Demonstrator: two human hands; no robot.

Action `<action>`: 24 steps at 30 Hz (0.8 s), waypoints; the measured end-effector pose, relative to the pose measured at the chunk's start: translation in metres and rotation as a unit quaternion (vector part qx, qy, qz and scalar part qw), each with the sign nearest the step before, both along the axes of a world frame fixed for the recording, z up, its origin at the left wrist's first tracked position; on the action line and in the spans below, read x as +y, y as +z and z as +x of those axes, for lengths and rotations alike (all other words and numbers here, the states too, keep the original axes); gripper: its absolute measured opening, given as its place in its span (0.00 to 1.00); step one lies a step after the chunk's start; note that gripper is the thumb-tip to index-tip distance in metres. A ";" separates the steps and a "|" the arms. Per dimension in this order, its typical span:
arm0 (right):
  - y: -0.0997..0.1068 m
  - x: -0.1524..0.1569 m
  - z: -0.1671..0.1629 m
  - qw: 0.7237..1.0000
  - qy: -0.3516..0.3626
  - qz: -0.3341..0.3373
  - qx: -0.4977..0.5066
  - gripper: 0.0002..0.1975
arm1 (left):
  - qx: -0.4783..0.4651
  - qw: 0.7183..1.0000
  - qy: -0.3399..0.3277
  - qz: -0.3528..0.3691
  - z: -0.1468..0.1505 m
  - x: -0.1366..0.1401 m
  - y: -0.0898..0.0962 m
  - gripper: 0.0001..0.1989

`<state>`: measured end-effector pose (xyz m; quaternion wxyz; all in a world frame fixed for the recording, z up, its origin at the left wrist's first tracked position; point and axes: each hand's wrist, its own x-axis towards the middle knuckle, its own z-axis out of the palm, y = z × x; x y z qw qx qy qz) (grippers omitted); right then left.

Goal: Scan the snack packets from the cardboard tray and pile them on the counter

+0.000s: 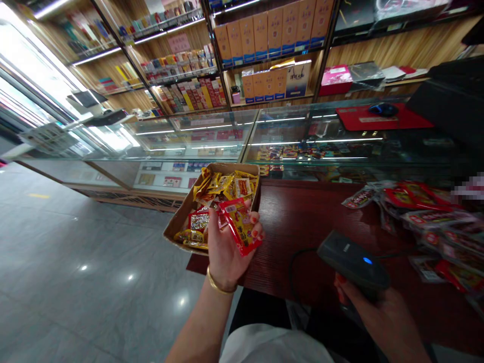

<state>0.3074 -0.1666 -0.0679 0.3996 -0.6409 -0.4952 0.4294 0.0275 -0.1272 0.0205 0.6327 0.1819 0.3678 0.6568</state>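
Note:
My left hand (227, 252), with a gold bangle at the wrist, is closed around a red and yellow snack packet (240, 224), its printed face turned up. Right behind and below it is an open cardboard box (173, 228) holding many small yellow and red packets (221, 184). On the right, my right hand (378, 307) grips a black barcode scanner (351, 259) by its handle; a blue light glows on top and its head points toward the left. Much of the handle is hidden by my fingers.
The dark red wooden table (280, 217) carries a pile of red snack packets (434, 217) at the right. Behind it runs a glass display counter (212, 126) with a red mouse pad (408, 121) and a computer mouse (383, 109). Shelves of boxed goods (270, 33) line the wall.

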 end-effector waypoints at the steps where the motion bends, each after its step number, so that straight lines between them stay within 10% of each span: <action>1: 0.002 -0.001 0.001 1.000 0.003 -0.006 -0.007 0.14 | -0.035 0.999 -0.018 -0.003 0.011 0.003 -0.005 0.34; 8: 0.018 -0.011 -0.006 0.999 -0.033 0.004 -0.010 0.14 | -0.046 0.995 -0.050 -0.078 0.041 0.019 -0.038 0.16; 24: 0.011 0.000 -0.007 0.997 0.071 0.014 -0.019 0.14 | 0.082 0.995 -0.041 -0.037 0.042 0.014 -0.067 0.26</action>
